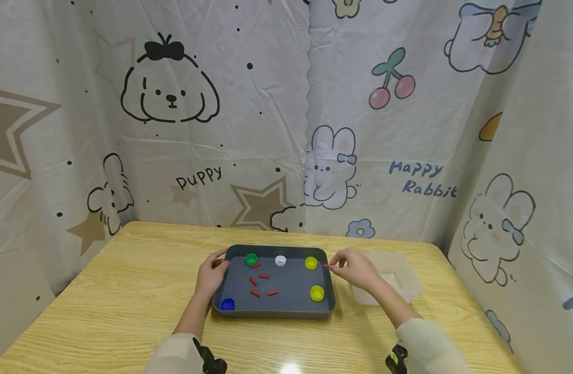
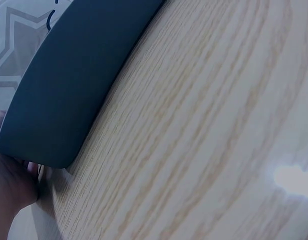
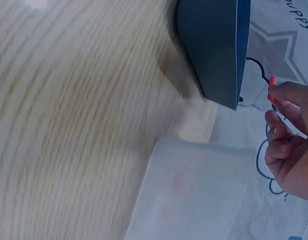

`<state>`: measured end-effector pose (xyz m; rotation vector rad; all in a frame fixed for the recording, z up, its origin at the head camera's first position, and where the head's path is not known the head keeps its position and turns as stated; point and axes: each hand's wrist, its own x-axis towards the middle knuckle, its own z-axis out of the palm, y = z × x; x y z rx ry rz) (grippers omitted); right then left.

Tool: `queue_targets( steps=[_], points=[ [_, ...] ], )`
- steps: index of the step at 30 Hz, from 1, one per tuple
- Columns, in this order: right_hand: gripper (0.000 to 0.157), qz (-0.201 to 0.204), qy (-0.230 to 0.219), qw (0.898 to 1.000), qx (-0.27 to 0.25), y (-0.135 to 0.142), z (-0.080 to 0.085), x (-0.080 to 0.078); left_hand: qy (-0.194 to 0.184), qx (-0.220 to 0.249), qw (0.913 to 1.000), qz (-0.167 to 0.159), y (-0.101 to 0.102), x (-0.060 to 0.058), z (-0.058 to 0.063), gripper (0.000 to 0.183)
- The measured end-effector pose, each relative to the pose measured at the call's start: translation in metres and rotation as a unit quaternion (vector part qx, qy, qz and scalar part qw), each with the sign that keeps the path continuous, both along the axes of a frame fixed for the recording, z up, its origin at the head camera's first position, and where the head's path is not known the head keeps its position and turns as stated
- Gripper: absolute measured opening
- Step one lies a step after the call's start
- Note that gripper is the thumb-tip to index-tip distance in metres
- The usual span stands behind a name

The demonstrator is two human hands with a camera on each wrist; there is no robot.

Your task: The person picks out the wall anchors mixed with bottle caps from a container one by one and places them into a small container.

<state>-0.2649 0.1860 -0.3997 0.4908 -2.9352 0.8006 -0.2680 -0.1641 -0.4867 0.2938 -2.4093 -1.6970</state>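
Observation:
A dark grey tray (image 1: 286, 283) lies on the table in the head view. My left hand (image 1: 210, 274) grips its left side, the thumb at the rim. Beside the tray's right edge, my right hand (image 1: 356, 268) pinches a small red stick (image 1: 326, 266), which also shows at the fingertips in the right wrist view. Several more red sticks (image 1: 264, 276) are scattered on the tray floor. Round caps stand in the tray: green (image 1: 251, 259), white (image 1: 280, 261) and yellow (image 1: 311, 263) along the back, another yellow cap (image 1: 317, 293) at front right, a blue cap (image 1: 227, 304) at front left.
A translucent plastic box (image 1: 410, 275) stands right of the tray, partly behind my right forearm. In the right wrist view, faint reddish spots show through its wall. The wooden table (image 1: 150, 291) backs onto a printed curtain (image 1: 263, 140).

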Motion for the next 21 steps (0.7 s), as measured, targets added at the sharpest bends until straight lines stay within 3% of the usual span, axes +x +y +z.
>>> queue_targets(
  steps=[21],
  points=[
    [0.004, -0.026, 0.003, 1.000, -0.008, 0.040, 0.000, -0.002, -0.002, 0.003, 1.0000, 0.002, 0.000, 0.000, 0.000, 0.041]
  ],
)
